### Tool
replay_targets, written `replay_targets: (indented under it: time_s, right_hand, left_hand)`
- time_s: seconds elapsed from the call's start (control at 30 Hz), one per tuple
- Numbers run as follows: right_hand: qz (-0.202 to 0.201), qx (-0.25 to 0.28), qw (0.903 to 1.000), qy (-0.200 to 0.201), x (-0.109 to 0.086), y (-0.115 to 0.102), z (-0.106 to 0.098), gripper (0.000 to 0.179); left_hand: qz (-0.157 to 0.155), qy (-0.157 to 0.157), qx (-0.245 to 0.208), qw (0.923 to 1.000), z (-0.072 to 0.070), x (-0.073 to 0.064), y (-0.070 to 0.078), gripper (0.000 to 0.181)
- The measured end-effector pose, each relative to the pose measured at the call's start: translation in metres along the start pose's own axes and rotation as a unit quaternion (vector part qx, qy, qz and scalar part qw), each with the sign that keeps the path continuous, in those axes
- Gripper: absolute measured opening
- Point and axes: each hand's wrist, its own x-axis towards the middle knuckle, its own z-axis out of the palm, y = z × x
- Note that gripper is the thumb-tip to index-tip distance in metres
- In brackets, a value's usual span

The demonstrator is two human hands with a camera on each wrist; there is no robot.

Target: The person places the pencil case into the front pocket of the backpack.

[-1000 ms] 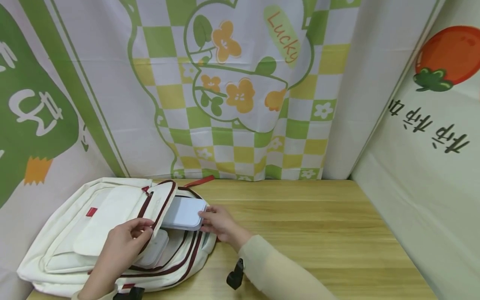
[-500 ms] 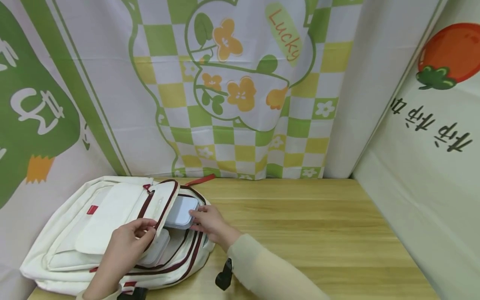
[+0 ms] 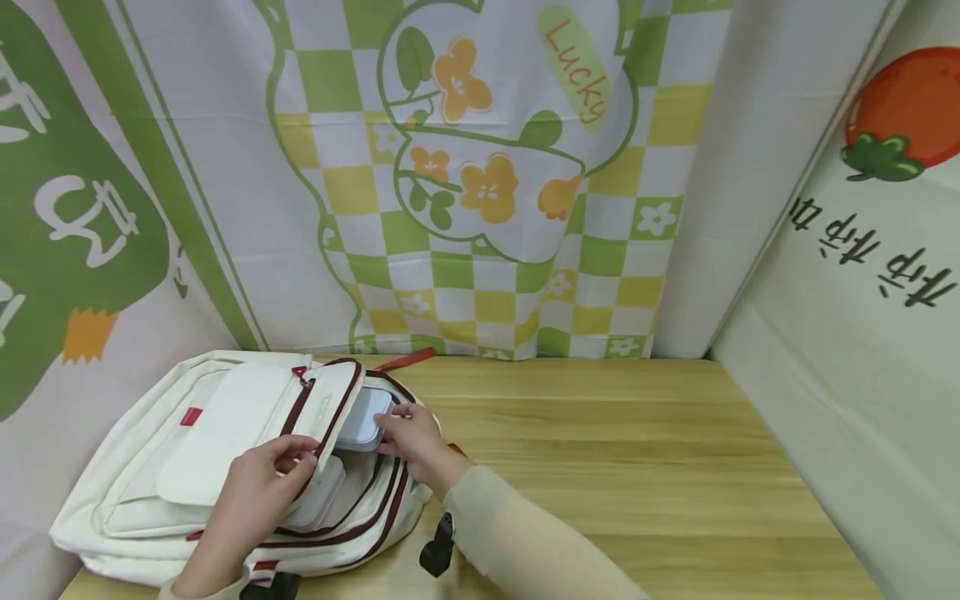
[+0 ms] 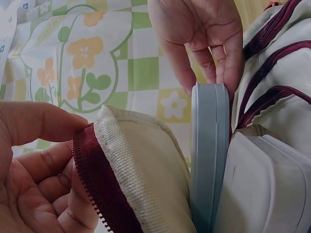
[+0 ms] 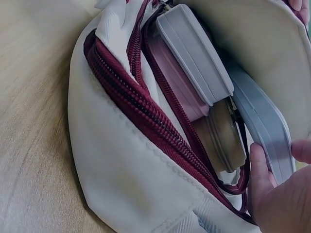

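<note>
A cream backpack [image 3: 217, 442] with dark red zippers lies on the table, its front pocket unzipped. My left hand [image 3: 261, 492] pinches the pocket's zippered flap [image 4: 131, 160] between thumb and fingers, lifting it away. With fingertips on either side, my right hand [image 3: 414, 442] grips the outer end of a light blue flat case [image 4: 210, 150], which is partly inside the pocket. Beside it in the pocket sits a white case [image 5: 194, 53]. The right wrist view also shows a pink case [image 5: 176, 80] and a brown round-edged case [image 5: 222, 136] there. The blue case's inner end is hidden by the flap.
The wooden table [image 3: 600, 458] extends to the right of the backpack. A patterned cloth [image 3: 487, 300] hangs along the back, with printed cloth walls at left and right. A red strap [image 3: 405, 360] sticks out behind the backpack.
My right hand has moved left, pushing the light blue case deeper into the pocket, so less of it shows. My left hand keeps holding the flap.
</note>
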Motion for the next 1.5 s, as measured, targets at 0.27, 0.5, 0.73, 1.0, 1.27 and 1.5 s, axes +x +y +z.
replay_targets:
  time_s: [0.27,0.5,0.73,1.0,1.27,1.5]
  right_hand:
    - [0.008,0.001,1.0000,0.003,0.002,0.001,0.003,0.034]
    - [0.018,0.006,0.9998,0.003,0.003,0.004,0.007,0.036]
    - [0.027,0.011,0.9996,0.005,0.000,0.012,0.016,0.038]
    - [0.011,0.024,0.9996,0.010,0.002,0.023,0.024,0.033]
    - [0.024,-0.016,0.9989,-0.037,-0.011,0.020,0.006,0.052]
    - [0.010,-0.049,0.9933,-0.104,-0.035,0.007,-0.021,0.053]
  left_hand:
    - [0.006,0.003,-0.005,1.0000,0.002,0.002,0.000,0.021]
    - [-0.001,0.001,-0.001,1.0000,0.001,0.001,0.001,0.022]
    - [-0.024,-0.010,-0.003,0.9997,0.001,-0.003,-0.001,0.023]
    - [-0.003,-0.001,-0.008,1.0000,0.006,-0.004,-0.004,0.020]
    - [0.000,-0.001,-0.015,0.9999,0.013,-0.004,-0.002,0.018]
    - [-0.001,0.006,-0.010,0.9999,0.019,-0.005,0.001,0.016]
